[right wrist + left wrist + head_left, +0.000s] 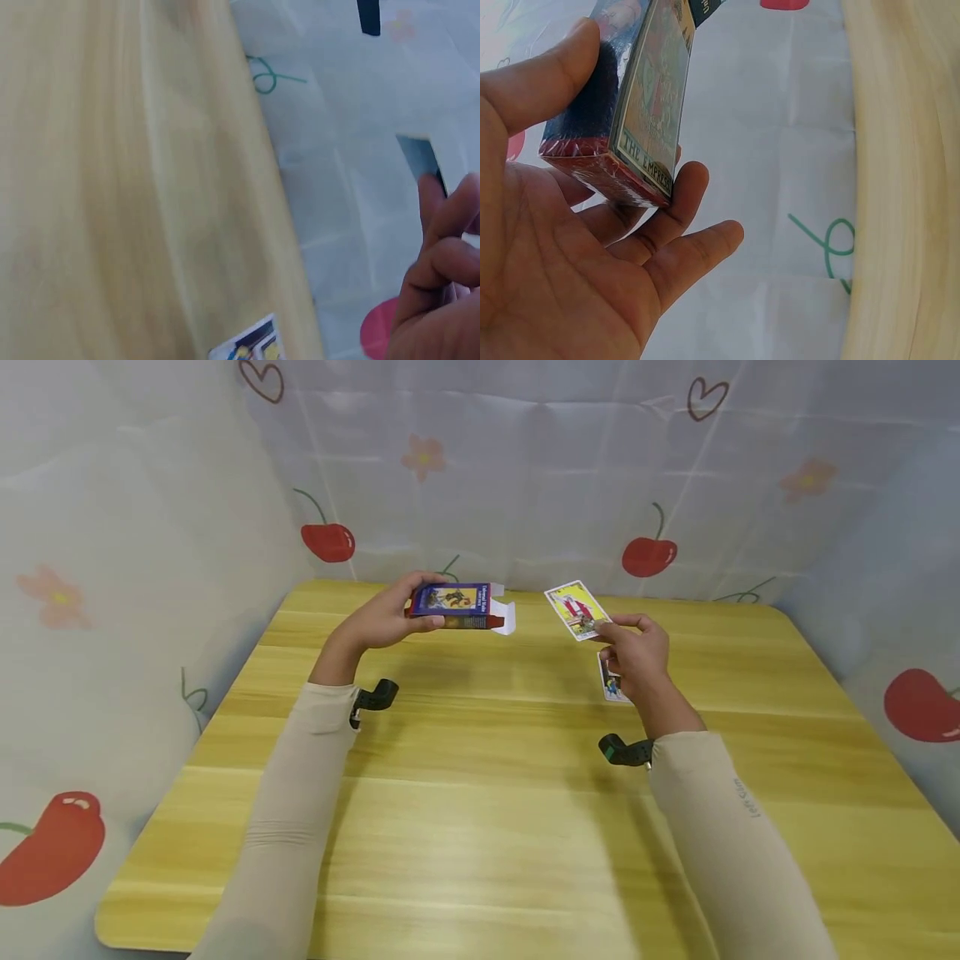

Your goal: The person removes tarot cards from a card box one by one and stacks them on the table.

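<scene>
A: Quick pass. Where are your hands?

B: My left hand (386,620) grips the card box (459,605), thumb on top, fingers curled under, held above the far left part of the wooden table (480,827). The box's end flap hangs open toward my right. My right hand (636,653) pinches a yellow card (576,609) at its lower corner, lifted and tilted, well apart from the box.

A: Room around them?

B: Lots of bare wood near me and between my forearms. The far table edge sits just behind both hands, right against the cherry-print cloth (525,485). A second card (611,685) lies flat on the table under my right hand, partly hidden by it.

A: What do the wrist views add?

B: The left wrist view shows the box's underside resting on my curled fingers (676,214), and a card picture printed on its face. The right wrist view shows only a corner of the flat card (251,346) near the table edge; the held card is not clear there.

A: Any writing?

B: "THE EMPRESS" partly readable on the box in the left wrist view. Small print on the box's flap is too small to read.
</scene>
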The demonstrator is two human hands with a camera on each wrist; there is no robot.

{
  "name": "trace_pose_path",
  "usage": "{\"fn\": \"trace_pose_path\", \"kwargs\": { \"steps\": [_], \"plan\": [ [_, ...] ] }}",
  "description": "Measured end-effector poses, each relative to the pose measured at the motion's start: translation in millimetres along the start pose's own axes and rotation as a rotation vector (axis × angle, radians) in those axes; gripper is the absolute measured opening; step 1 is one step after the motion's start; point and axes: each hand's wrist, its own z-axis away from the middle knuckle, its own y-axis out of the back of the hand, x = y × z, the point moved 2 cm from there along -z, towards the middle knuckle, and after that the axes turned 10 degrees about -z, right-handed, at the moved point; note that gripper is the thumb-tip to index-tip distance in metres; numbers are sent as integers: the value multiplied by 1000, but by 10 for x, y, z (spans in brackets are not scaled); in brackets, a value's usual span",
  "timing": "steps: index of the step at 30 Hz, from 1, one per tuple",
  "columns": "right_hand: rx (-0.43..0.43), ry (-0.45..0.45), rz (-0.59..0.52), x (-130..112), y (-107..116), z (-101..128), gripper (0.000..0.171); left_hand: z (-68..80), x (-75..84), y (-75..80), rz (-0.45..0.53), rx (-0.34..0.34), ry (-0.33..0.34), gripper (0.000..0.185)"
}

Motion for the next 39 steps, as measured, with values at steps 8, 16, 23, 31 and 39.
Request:
{"fn": "trace_pose_path", "kwargs": {
  "steps": [8,16,23,31,39],
  "plan": [
    [268,-38,18,185,357,17,18,106,5,75,-30,6,19,66],
    [339,-127,33,454,523,10,16,130,-12,95,-42,18,26,65],
    [330,-168,117,589,545,14,27,133,-40,69,-37,14,38,65],
    [300,-268,240,584,559,-16,45,134,-9,75,-43,16,36,65],
    [295,-297,317,565,540,-51,43,125,-2,71,-39,20,31,62]
  ]
}}
